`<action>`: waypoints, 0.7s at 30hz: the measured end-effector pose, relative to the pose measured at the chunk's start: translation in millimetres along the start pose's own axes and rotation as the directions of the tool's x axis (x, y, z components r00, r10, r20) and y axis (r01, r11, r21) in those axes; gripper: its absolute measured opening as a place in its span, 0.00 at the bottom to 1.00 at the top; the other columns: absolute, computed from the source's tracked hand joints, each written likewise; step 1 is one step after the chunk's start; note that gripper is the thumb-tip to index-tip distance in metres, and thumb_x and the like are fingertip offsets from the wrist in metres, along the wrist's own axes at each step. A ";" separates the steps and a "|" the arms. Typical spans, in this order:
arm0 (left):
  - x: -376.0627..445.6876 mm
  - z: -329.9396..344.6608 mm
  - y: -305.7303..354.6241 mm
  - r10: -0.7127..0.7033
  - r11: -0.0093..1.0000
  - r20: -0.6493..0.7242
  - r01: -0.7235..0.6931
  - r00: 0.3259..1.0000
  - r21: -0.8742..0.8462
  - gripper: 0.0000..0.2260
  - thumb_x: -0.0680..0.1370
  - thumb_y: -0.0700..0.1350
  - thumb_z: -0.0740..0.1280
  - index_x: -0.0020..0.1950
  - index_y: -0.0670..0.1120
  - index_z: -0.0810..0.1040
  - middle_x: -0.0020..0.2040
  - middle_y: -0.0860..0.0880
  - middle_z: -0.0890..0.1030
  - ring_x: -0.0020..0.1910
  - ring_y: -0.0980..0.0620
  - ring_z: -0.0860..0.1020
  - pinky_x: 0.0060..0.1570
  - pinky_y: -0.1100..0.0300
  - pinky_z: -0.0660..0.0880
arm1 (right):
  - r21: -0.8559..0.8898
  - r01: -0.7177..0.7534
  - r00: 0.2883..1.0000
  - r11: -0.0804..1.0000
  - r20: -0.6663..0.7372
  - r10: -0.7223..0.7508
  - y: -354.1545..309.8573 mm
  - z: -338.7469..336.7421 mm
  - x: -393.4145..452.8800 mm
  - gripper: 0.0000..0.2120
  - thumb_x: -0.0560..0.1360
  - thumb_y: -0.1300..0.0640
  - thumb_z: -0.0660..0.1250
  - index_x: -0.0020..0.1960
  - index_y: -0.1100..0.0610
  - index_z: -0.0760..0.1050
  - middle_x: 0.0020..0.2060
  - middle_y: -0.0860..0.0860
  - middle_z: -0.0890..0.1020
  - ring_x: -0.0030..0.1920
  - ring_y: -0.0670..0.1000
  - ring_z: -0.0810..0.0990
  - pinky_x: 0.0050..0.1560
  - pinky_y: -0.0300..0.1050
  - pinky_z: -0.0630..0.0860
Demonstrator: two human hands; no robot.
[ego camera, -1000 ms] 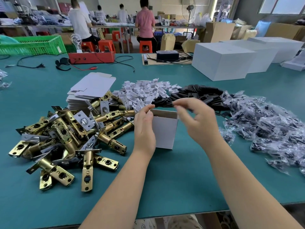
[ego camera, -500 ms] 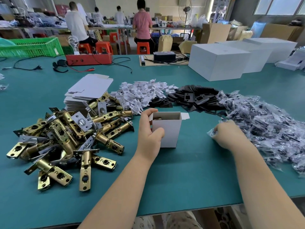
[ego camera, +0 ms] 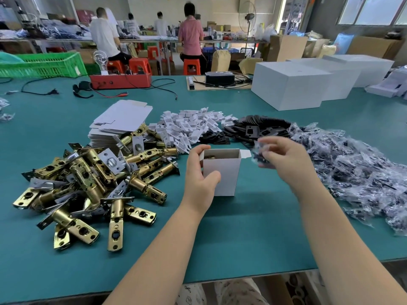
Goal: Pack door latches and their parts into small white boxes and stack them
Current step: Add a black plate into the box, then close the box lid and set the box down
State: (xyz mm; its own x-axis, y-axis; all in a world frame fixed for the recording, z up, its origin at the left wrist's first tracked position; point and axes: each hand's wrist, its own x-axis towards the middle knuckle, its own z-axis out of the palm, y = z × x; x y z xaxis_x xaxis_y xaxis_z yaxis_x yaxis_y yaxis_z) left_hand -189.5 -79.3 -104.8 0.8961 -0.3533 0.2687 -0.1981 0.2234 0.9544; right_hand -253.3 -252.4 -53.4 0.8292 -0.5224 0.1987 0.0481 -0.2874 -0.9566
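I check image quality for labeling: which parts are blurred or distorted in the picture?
Head view: the right hand and the small clear bag it pinches are motion-blurred; the left hand and white box look sharp; wide-angle bending curves the table edge.

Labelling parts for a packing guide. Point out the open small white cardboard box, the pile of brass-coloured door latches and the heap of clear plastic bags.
open small white cardboard box (ego camera: 222, 175): head view, front wall.
pile of brass-coloured door latches (ego camera: 88, 183): head view, a latch barrel mid-pile.
heap of clear plastic bags (ego camera: 356, 170): head view, middle of the heap.
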 end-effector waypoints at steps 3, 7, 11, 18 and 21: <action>0.5 0.2 -1.2 0.023 0.999 -0.007 -0.022 1.000 0.027 0.24 0.64 0.38 0.59 0.57 0.57 0.70 0.44 0.49 0.71 0.37 0.58 0.68 0.34 0.67 0.67 | 0.157 0.179 0.984 0.971 -0.030 -0.176 -23.2 14.8 -2.2 0.16 0.74 0.72 0.64 0.45 0.52 0.80 0.37 0.45 0.83 0.39 0.42 0.82 0.43 0.34 0.77; -1.0 -1.0 -1.8 0.035 0.999 -0.003 -0.035 0.999 0.035 0.25 0.64 0.38 0.60 0.58 0.58 0.70 0.47 0.49 0.72 0.37 0.59 0.69 0.35 0.70 0.69 | 0.137 0.325 0.944 0.936 -0.104 -0.313 -40.9 26.3 -0.7 0.16 0.75 0.69 0.64 0.45 0.49 0.78 0.39 0.46 0.82 0.43 0.43 0.80 0.50 0.37 0.76; 0.1 -0.3 -0.8 0.035 0.999 0.006 -0.035 0.999 0.021 0.26 0.63 0.38 0.60 0.58 0.58 0.70 0.50 0.46 0.73 0.41 0.57 0.70 0.37 0.68 0.69 | -0.011 0.355 0.931 0.935 0.096 -0.353 -48.7 34.0 -0.7 0.14 0.75 0.68 0.67 0.44 0.48 0.79 0.38 0.42 0.82 0.40 0.41 0.80 0.45 0.37 0.77; 1.4 0.4 -1.9 0.043 0.998 0.010 -0.043 0.999 0.036 0.25 0.63 0.39 0.60 0.57 0.59 0.70 0.48 0.48 0.72 0.42 0.54 0.67 0.37 0.69 0.67 | -0.570 0.480 0.876 0.667 0.353 -0.328 -49.1 39.9 -3.5 0.11 0.75 0.64 0.65 0.50 0.52 0.83 0.38 0.41 0.75 0.45 0.48 0.72 0.45 0.42 0.67; 1.2 1.2 -1.7 0.041 0.998 0.015 -0.042 0.999 0.046 0.25 0.63 0.39 0.60 0.56 0.59 0.70 0.49 0.48 0.72 0.43 0.53 0.67 0.38 0.68 0.67 | -0.720 0.506 0.861 0.474 0.389 -0.329 -52.3 47.6 -4.0 0.13 0.77 0.61 0.63 0.51 0.49 0.84 0.48 0.49 0.75 0.51 0.52 0.70 0.51 0.47 0.68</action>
State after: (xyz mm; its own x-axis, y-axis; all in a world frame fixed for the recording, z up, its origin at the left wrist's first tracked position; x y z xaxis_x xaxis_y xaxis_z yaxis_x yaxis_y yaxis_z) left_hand -188.6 -81.2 -105.9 0.8812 -0.3570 0.3099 -0.2538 0.1959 0.9472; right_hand -232.6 -197.1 -14.2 0.9143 -0.0432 0.4028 0.0416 -0.9790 -0.1995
